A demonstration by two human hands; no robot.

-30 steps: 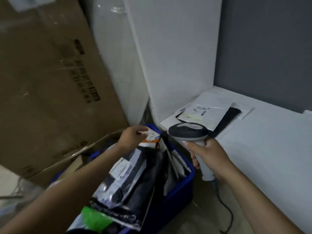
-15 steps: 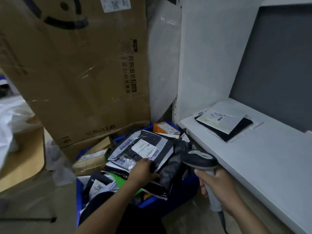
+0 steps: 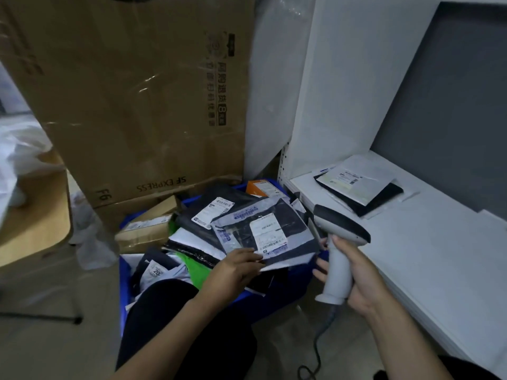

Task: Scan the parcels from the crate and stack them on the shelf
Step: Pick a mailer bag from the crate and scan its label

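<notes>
Fingers of left hand (image 3: 233, 272) pinch parcel (image 3: 293, 229) at its near edge, label (image 3: 267, 234) just beyond them; right hand (image 3: 359, 275) fingers wrap scanner (image 3: 337, 248) handle, just right of that pinch.

Grey parcel (image 3: 263, 237) now up beside scanner (image 3: 340, 229)

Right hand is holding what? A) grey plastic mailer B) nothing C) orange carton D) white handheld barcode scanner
D: the right hand grips the handle of the white handheld barcode scanner; the grey plastic mailer is pinched by the left hand over the blue plastic crate.
</notes>
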